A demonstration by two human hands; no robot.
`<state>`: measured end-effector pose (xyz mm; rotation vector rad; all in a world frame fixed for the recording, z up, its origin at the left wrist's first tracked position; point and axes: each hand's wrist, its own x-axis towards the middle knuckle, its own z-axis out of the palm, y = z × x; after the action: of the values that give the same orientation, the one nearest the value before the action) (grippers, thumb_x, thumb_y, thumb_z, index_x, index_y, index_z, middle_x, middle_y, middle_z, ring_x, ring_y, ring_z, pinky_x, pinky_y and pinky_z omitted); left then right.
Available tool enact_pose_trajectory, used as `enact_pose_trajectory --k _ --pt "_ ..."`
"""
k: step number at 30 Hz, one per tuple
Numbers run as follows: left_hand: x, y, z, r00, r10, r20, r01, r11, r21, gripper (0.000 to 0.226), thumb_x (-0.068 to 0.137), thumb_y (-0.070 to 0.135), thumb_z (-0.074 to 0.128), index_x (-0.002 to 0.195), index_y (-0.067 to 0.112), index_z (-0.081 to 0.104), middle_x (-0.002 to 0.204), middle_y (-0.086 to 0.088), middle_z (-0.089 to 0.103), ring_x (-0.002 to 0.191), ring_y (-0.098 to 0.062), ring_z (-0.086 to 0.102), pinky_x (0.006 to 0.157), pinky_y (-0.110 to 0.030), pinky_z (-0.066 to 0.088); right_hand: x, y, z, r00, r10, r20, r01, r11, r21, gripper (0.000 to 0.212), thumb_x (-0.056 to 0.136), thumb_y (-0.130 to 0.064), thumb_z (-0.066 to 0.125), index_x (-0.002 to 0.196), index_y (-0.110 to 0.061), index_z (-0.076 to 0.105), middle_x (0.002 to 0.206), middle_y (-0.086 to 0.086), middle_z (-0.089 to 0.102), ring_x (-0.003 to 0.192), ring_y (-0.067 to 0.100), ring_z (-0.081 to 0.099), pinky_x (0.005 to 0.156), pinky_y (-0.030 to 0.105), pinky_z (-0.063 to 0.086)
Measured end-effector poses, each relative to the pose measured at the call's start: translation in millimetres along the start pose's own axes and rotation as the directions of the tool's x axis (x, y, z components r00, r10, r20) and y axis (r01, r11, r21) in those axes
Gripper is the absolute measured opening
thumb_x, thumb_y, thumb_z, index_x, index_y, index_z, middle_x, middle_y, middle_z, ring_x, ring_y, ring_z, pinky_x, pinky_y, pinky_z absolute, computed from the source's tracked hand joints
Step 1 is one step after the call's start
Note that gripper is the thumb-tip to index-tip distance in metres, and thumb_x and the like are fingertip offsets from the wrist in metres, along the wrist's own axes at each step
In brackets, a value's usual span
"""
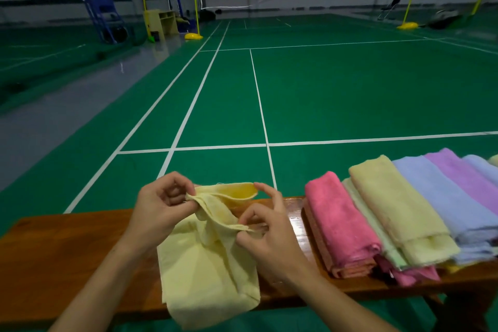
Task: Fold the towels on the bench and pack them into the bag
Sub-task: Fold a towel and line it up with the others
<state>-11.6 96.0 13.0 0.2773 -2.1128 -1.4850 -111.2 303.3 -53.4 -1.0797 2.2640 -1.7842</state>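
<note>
Yellow cloth bag (207, 264) lies at the surface's (67, 250) near edge; left hand (161, 205) and right hand (266, 234) each pinch its rim, grip spreading the mouth, presumably for packing. Folded towels (390, 213) overlap toward the right end.

light: dim, even indoor | glare: sheen on grey floor (89, 83) | edges: wide-angle bending, dark corners
</note>
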Motion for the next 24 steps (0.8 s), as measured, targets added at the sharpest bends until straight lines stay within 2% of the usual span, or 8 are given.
enact_pose_trajectory --k 3,6,8,10,12,15,19,24 --pt "2 -1 -2 1.0 0.0 0.009 0.0 0.999 -0.044 0.022 0.078 -0.022 0.077 0.089 -0.008 0.064 0.091 -0.015 0.078 0.087 -0.022 0.077 0.078 -0.026 0.063 9 5 0 0.997 -0.002 0.083 -0.001 0.999 0.038 0.01 0.069 -0.025 0.075 0.078 -0.028 0.071 0.16 -0.015 0.034 0.143 -0.008 0.039 0.102 0.03 0.052" --pt "2 -2 -3 0.999 -0.001 0.035 0.003 0.999 -0.048 0.02 0.079 -0.022 0.076 0.089 -0.01 0.063 0.091 -0.015 0.077 0.088 -0.023 0.077 0.079 -0.026 0.063 13 13 6 0.966 0.096 0.238 -0.139 0.975 0.171 0.011 0.071 -0.02 0.076 0.08 -0.027 0.074 0.156 -0.02 0.044 0.135 0.011 0.057 0.093 0.027 0.052" --pt "1 0 -5 0.998 0.006 0.062 -0.005 1.0 -0.018 0.02 0.079 -0.02 0.077 0.088 -0.008 0.064 0.092 -0.016 0.077 0.09 -0.026 0.077 0.079 -0.027 0.063 15 15 7 0.961 0.128 0.245 -0.185 0.957 0.225 0.01 0.073 -0.015 0.075 0.078 -0.024 0.073 0.128 -0.015 0.066 0.102 0.007 0.068 0.079 0.021 0.048" --pt "1 0 -10 0.997 0.009 0.077 -0.011 1.0 0.022 0.021 0.08 -0.021 0.077 0.088 -0.005 0.065 0.093 -0.014 0.077 0.09 -0.028 0.076 0.078 -0.028 0.063 18 16 1 0.969 0.107 0.223 -0.159 0.96 0.229 0.012 0.074 -0.008 0.074 0.077 -0.018 0.07 0.093 -0.006 0.071 0.075 0.005 0.062 0.067 0.025 0.047" --pt "1 -2 -17 0.995 0.02 0.093 -0.027 0.997 0.076 0.022 0.081 -0.018 0.078 0.09 -0.001 0.068 0.094 -0.014 0.077 0.09 -0.033 0.075 0.077 -0.034 0.065 23 15 -9 0.974 0.084 0.21 -0.127 0.972 0.2 0.012 0.074 -0.003 0.075 0.078 -0.014 0.071 0.097 -0.004 0.078 0.088 0.012 0.073 0.076 0.037 0.06" --pt "0 -4 -30 0.982 0.056 0.181 -0.093 0.976 0.199 0.016 0.083 0.007 0.083 0.095 0.013 0.074 0.094 -0.009 0.075 0.09 -0.032 0.072 0.082 -0.043 0.064 35 6 -32 0.974 0.052 0.221 -0.078 0.991 0.11 0.011 0.071 -0.004 0.077 0.077 -0.013 0.073 0.113 -0.004 0.079 0.105 0.016 0.076 0.091 0.046 0.062" --pt "-2 6 -32 0.929 0.138 0.343 -0.279 0.869 0.409 0.027 0.088 0.003 0.082 0.103 0.026 0.083 0.097 0.013 0.077 0.094 -0.011 0.074 0.082 -0.023 0.062 51 -15 -65 0.974 0.035 0.222 -0.05 0.997 0.063 0.012 0.072 -0.002 0.079 0.077 -0.012 0.074 0.115 -0.003 0.079 0.1 0.019 0.078 0.088 0.04 0.063" --pt "2 27 -25 0.891 0.32 0.322 -0.441 0.778 0.448 0.018 0.085 0.014 0.079 0.099 0.024 0.084 0.103 0.019 0.077 0.097 -0.005 0.074 0.083 -0.022 0.061 57 -47 -88 0.975 -0.039 0.219 0.048 0.998 -0.038 0.022 0.076 0.01 0.081 0.079 -0.012 0.077 0.117 -0.001 0.078 0.098 0.012 0.078 0.091 0.029 0.061"
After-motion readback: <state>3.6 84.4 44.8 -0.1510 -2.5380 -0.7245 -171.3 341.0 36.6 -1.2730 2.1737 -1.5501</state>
